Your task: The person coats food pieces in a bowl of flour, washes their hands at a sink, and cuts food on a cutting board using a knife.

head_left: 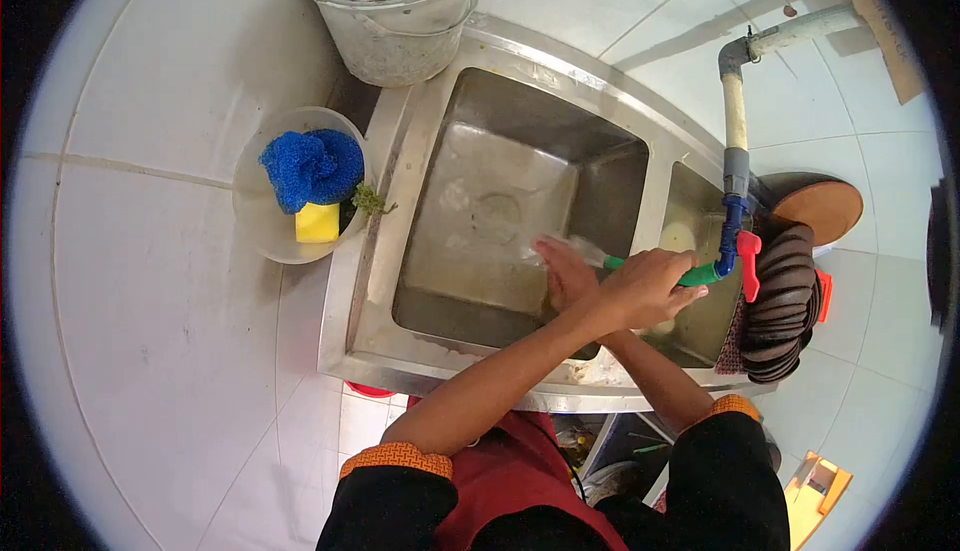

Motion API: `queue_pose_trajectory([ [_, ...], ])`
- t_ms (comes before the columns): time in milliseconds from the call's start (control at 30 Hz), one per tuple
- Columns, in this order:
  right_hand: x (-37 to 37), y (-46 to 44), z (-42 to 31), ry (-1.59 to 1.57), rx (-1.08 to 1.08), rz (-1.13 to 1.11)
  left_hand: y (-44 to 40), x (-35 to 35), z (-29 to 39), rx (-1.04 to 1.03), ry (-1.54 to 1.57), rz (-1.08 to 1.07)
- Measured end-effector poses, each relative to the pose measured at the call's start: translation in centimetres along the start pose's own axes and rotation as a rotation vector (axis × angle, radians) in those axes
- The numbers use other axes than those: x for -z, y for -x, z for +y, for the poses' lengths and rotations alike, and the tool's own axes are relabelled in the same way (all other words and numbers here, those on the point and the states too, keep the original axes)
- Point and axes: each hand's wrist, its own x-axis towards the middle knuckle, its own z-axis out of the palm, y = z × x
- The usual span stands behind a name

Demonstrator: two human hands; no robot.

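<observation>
My forearms cross over the steel sink. My left hand (655,289) reaches to the right and is closed around a green hose (700,276), which runs from the blue tap (732,236) with a red lever (748,263). Beneath and to the left, my right hand (568,273) is over the large basin (480,221), close to the hose's end. Its fingers look stretched out and slightly blurred, with nothing visible in them. A clear, pale blur, water or clear tubing, lies beside those fingers. Shallow water seems to cover the basin floor.
Left of the sink, a white tub (262,221) holds a blue mesh scrubber (310,169) and a yellow sponge (318,223). A bucket (400,46) with a brush stands behind. Round pale things lie in the smaller basin (690,341). Stacked brown dishes (785,301) stand at right.
</observation>
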Motion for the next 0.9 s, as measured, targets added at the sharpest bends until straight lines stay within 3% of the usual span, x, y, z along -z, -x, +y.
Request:
queue_pose_trajectory([
  [67, -0.5, -0.3, 1.0, -0.517, -0.296, 0.112, -0.1, 0.3, -0.6, 0.011, -0.036, -0.028],
  [133, -1.0, 0.7, 6.1, -0.914, -0.363, 0.081, 0.0, 1.2, -1.6, 0.089, -0.108, -0.127],
  [233, -0.2, 0.5, 7.1, -1.324, -0.438, 0.09, 0.7, 2.2, -3.7, -0.036, -0.336, -0.084],
  [400, 4.1, 0.6, 3.0, -1.845, -0.518, 0.207, 0.6, 0.3, -7.6, -0.09, -0.211, 0.269],
  [467, 6.9, 1.4, 2.9, -1.855, -0.523, 0.233, 0.3, -0.1, -8.3, -0.036, -0.092, 0.322],
  [500, 8.3, 1.2, 3.3, -1.811, -0.54, 0.233, 0.2, -0.5, -9.1, -0.102, -0.135, 0.438],
  [567, 9.9, -0.3, 1.9, -1.71, -0.672, 0.231, -0.6, -2.3, -10.5, 0.101, -0.032, 0.794],
  [600, 9.8, -0.7, 3.2, -1.758, -0.59, 0.115, -0.5, -3.6, -11.1, 0.223, 0.022, 0.964],
  [667, 8.1, -0.2, 6.3, -1.849, -0.42, -0.121, 0.2, -4.0, -13.0, 0.509, 0.998, 0.74],
  [700, 7.6, 0.4, 5.8, -1.904, -0.507, 0.033, 0.5, -3.9, -13.8, 0.625, 1.475, 0.586],
  [767, 7.4, -0.2, 4.9, -1.98, -0.647, 0.33, -0.1, -4.4, -14.5, 0.528, 1.529, 0.688],
  [800, 7.0, -0.7, 5.1, -1.899, -0.675, 0.314, -0.1, -4.8, -14.7, 0.484, 1.557, 0.737],
  [900, 6.4, -1.8, 4.7, -1.764, -0.798, 0.312, -0.6, -5.2, -17.1, 0.65, 1.463, 0.82],
])
